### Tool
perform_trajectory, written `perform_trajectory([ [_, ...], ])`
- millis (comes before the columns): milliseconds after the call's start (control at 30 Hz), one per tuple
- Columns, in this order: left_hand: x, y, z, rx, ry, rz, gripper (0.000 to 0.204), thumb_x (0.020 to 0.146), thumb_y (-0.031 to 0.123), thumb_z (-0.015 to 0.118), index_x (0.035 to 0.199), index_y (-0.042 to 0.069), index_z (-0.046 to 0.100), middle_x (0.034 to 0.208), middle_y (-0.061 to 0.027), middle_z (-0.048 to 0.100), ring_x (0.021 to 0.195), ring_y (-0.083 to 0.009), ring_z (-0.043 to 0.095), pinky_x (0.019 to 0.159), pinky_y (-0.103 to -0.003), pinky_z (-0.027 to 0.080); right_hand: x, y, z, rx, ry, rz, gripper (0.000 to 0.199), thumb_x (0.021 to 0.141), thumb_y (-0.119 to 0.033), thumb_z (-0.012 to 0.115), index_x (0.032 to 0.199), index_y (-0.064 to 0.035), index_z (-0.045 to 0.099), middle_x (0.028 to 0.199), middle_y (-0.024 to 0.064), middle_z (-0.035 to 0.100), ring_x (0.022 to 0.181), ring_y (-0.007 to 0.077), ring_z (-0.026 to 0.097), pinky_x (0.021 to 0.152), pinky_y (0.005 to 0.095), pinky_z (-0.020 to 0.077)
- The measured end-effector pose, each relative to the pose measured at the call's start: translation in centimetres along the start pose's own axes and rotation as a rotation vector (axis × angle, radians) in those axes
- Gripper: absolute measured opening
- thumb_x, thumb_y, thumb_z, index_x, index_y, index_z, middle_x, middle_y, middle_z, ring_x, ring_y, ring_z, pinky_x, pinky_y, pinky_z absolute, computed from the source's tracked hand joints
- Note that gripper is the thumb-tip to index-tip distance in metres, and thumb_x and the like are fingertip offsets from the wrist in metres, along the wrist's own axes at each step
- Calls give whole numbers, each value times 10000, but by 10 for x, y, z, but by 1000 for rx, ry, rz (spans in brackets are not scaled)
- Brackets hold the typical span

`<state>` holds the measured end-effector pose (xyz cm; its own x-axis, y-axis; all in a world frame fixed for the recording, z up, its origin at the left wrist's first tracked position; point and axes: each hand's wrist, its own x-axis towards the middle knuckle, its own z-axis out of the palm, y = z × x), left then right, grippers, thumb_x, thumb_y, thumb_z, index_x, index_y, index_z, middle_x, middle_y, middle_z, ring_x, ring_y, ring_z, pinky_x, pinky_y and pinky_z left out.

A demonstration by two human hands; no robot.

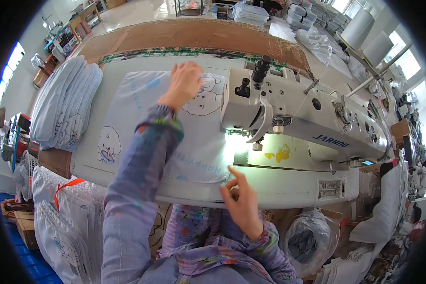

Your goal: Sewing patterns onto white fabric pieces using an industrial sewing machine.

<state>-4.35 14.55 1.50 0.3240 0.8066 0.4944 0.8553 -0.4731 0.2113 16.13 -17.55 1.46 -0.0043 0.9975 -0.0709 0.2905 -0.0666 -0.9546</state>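
A pale blue-and-white fabric panel [142, 94] with puppy drawings and blue lettering lies spread on the sewing machine's table. Its right side reaches the lit needle area of the white industrial sewing machine [293, 116]. My left hand [183, 84] is over the panel's far edge, fingers bent and pressed together, their tips hidden; whether cloth is pinched in them does not show. At the near right corner of the panel, my right hand [242, 199] hovers with the index finger stretched out, the other fingers loosely bent, and nothing in it.
A stack of similar fabric panels [66, 104] sits at the table's left end. More printed panels [64, 236] hang below it, beside a red-orange strip [66, 187]. A clear plastic bag [312, 241] of grey scraps stands under the table on the right. Brown board [199, 35] lies behind the table.
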Motion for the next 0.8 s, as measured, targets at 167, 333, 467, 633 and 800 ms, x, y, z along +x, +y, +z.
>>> perform_trajectory([
  [167, 6, -31, -4, 123, -201, -194, 269, 924, 323, 682, 1063, 96, 722, 1352, -122, 567, 1342, -346, 473, 1164, -663, 300, -45, -1, 27, 62, -245, -166, 674, 923, -34, 741, 1536, -82, 465, 972, 61, 651, 654, 91, 513, 604, 252, 463],
  [333, -85, -43, -56, 384, -255, -111, 261, 924, 323, 678, 1076, 112, 704, 1272, -80, 598, 1268, -324, 529, 1133, -585, 356, -68, 6, 30, 169, -550, -54, 756, 909, -122, 784, 1579, -117, 433, 1194, 65, 691, 727, 95, 493, 675, 263, 455],
  [467, -192, 24, -110, 420, -379, -68, 224, 894, 222, 677, 1064, 78, 701, 1151, -79, 635, 1182, -295, 575, 1158, -517, 358, -85, 33, -26, 132, -332, 258, 445, 908, -66, 741, 1346, -52, 663, 1087, 61, 744, 833, 71, 606, 745, 252, 486],
  [633, -197, 101, -146, 229, -339, -42, 282, 815, 166, 778, 1063, 61, 694, 1152, -85, 630, 1176, -292, 579, 1160, -513, 373, -96, 55, -123, 57, 107, 202, 188, 912, -12, 690, 1083, 35, 750, 1019, 82, 767, 950, 123, 674, 879, 271, 513],
  [800, -151, 131, -65, -311, -242, 110, 362, 869, 246, 761, 1154, 46, 661, 1232, -99, 615, 1219, -319, 570, 1159, -509, 391, -102, 45, -111, 51, 73, 238, 204, 886, 20, 685, 1081, 41, 742, 1012, 52, 740, 956, 110, 647, 870, 253, 485],
])
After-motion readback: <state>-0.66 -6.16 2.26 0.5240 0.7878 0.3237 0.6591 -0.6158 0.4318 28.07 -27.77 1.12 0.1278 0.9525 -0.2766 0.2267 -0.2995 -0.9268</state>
